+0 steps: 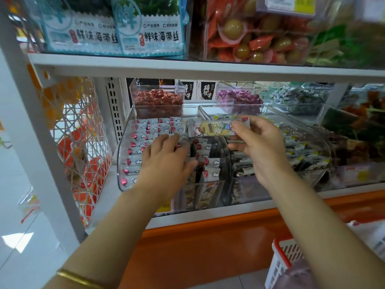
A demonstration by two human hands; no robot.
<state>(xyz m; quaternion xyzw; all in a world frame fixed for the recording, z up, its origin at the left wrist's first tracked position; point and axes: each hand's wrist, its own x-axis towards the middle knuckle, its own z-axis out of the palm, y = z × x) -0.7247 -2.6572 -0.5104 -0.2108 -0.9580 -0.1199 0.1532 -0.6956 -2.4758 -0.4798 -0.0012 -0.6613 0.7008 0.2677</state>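
Shelf: a white metal shelf runs across above, and an orange-fronted ledge lies below it, crowded with clear tubs.
Clear bin: the clear bin stands near the left on the ledge, filled with rows of white packets printed in red.
Left hand: the left hand is inside the bin with its fingers bent down onto the white packets. I cannot tell whether it grips one.
Right hand: the right hand pinches a long packet with a cartoon print, level above the bin's right side.
Far row: tubs of red sweets and purple sweets.
Top shelf: blue seaweed bags.
Room: pale tiled floor on the left, a wire rack on the shelf's end, and a white basket near right.
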